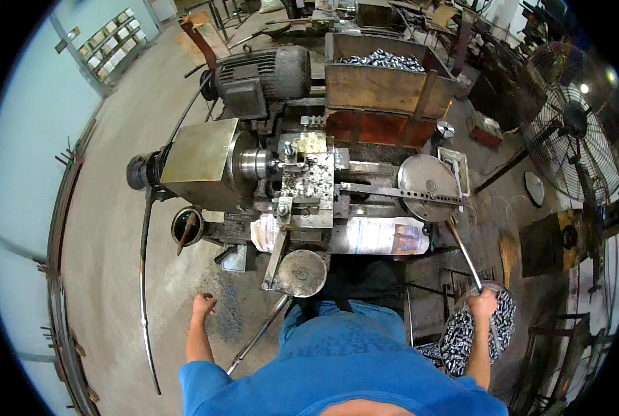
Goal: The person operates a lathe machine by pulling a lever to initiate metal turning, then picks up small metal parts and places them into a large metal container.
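Note:
My right hand is closed round the end of a long metal lever. That lever slants up to a round steel disc at the lathe's right end. Low on the left, my left hand hangs over the floor, fingers curled; whether something small is in them is too small to see. In front of me is a lathe with a boxy headstock, a shiny spindle chuck and a chip-strewn tool slide. A second disc sits at its front edge, close to my body.
Beneath my right forearm stands a round basin of small metal parts. More parts fill a wooden crate behind the lathe, right of a motor. A pot with a brush is at left; a fan stands right.

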Available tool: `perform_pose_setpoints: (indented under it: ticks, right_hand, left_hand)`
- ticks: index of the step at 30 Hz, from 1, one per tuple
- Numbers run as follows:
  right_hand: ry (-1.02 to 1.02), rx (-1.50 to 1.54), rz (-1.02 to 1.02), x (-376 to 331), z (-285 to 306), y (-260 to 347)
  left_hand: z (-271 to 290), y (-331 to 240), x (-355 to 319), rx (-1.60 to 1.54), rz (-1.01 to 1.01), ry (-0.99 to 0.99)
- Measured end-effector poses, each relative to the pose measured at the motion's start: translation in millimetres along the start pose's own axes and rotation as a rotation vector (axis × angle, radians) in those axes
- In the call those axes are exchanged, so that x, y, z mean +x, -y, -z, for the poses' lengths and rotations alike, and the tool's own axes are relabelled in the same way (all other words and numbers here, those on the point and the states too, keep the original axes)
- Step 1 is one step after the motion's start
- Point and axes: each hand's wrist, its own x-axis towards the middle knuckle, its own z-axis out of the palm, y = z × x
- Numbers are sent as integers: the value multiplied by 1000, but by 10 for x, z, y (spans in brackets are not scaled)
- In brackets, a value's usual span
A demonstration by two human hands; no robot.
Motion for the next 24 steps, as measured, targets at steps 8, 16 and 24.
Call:
perform_pose_setpoints:
  ticks: [8, 16, 24]
  right_hand:
    - [188, 228, -141, -625, 352, 511]
    - [239, 219, -122, -468, 437, 579]
    - [0, -88, -13, 1019, -286, -434]
  left_hand:
    - [-111, -606, -110, -57, -134, 7]
    - [-122, -663, -72, -163, -194, 44]
    - [206, -889, 216, 139, -261, -135]
